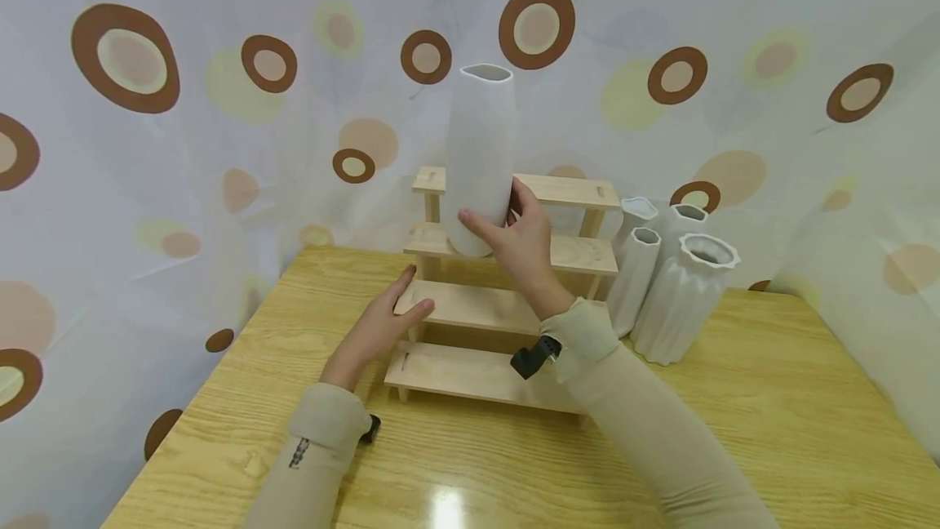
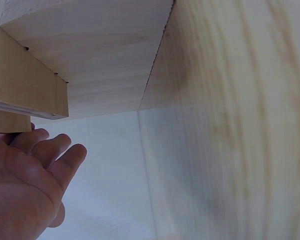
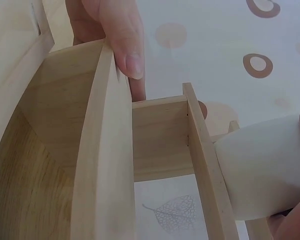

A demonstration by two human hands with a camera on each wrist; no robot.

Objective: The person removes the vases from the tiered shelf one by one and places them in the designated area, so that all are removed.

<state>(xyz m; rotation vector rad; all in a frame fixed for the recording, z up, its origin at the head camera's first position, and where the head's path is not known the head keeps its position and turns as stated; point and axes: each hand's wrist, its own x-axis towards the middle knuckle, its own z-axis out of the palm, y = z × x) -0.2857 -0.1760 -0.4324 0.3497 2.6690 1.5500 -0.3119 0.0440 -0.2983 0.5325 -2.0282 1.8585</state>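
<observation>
My right hand (image 1: 520,239) grips a tall white vase (image 1: 481,149) low on its body, thumb across the front and fingers round the right side. The vase stands upright at the left part of a stepped wooden display stand (image 1: 477,306), on the second board from the top. In the right wrist view, the base of the vase (image 3: 262,167) meets that board. My left hand (image 1: 378,325) holds the stand's left end, its thumb on top of a lower board and its fingers along the outer side. The left wrist view shows these fingers (image 2: 65,162) beside a wooden support.
Several white vases (image 1: 683,300) of different shapes stand close together to the right of the stand. Stand and vases rest on a wood-grain table (image 1: 257,398). A patterned cloth (image 1: 294,121) with brown rings hangs behind and at both sides.
</observation>
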